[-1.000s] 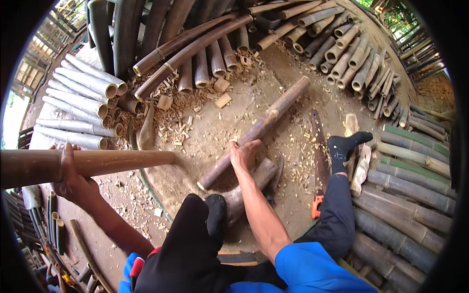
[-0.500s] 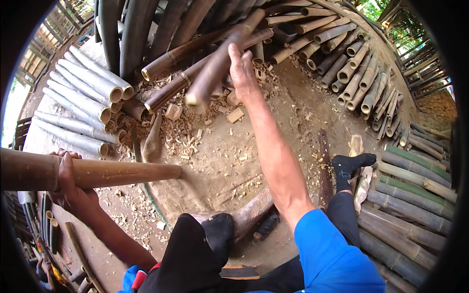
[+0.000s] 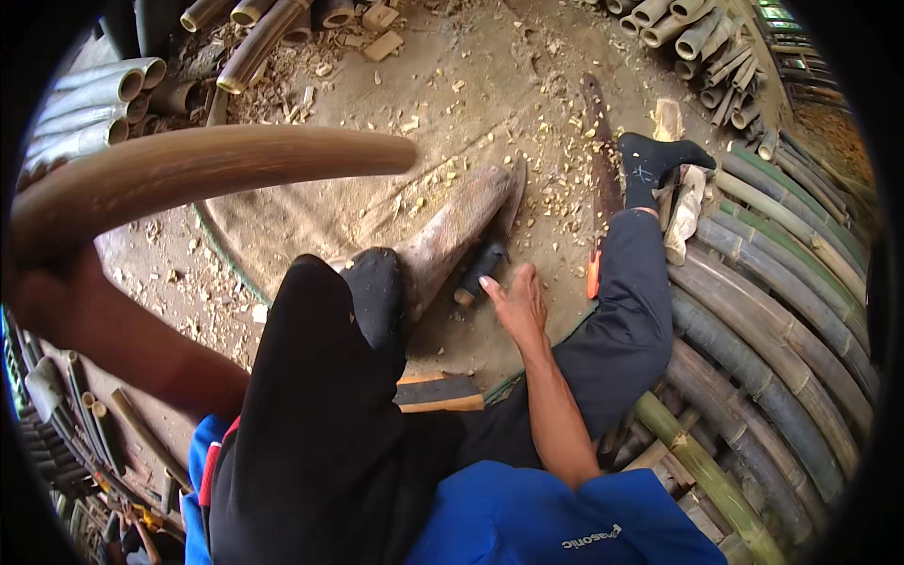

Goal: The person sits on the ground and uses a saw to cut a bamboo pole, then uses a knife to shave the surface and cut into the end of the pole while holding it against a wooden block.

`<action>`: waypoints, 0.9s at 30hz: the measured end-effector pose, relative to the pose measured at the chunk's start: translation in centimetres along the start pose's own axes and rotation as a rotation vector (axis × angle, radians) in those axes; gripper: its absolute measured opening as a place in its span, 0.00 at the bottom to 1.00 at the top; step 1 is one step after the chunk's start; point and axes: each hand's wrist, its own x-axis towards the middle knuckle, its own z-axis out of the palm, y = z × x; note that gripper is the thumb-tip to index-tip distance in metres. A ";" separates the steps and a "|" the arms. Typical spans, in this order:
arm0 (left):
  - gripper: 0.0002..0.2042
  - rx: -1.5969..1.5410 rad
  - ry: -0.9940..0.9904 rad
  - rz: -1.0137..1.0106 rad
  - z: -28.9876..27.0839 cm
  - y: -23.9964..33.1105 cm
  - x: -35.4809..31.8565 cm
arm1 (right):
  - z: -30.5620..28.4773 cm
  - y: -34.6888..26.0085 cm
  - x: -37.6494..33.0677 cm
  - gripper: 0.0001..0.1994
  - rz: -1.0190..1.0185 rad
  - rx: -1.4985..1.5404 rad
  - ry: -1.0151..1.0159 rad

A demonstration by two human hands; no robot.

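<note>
In my left hand [image 3: 52, 278], blurred and partly hidden, is a thick brown bamboo pole [image 3: 245, 160] that stretches rightward above the ground. My right hand [image 3: 521, 303] has its thumb and fingers apart, with the thumb at the butt of a knife's black handle [image 3: 484, 266]. That knife's blade [image 3: 514, 200] lies alongside a pale, worn wooden log [image 3: 450, 231]. My left foot in a black sock [image 3: 379, 297] rests against the log's near end.
Cut bamboo [image 3: 89, 104] is stacked at the far left, with more [image 3: 697, 33] at the far right. Long bamboo poles [image 3: 763, 311] line the right side. A long dark blade [image 3: 600, 141] and an orange handle [image 3: 593, 273] lie by my right leg. Wood chips litter the ground.
My right hand has come back from a dark bamboo piece, blurred in motion near the far stack, to the knife handle. The view has tilted down, and the left-hand pole looks closer.
</note>
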 end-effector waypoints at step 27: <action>0.14 -0.155 0.423 -0.472 -6.8 -13.5 -4.5 | -7.1 -5.7 -1.9 0.20 -0.360 0.301 -0.085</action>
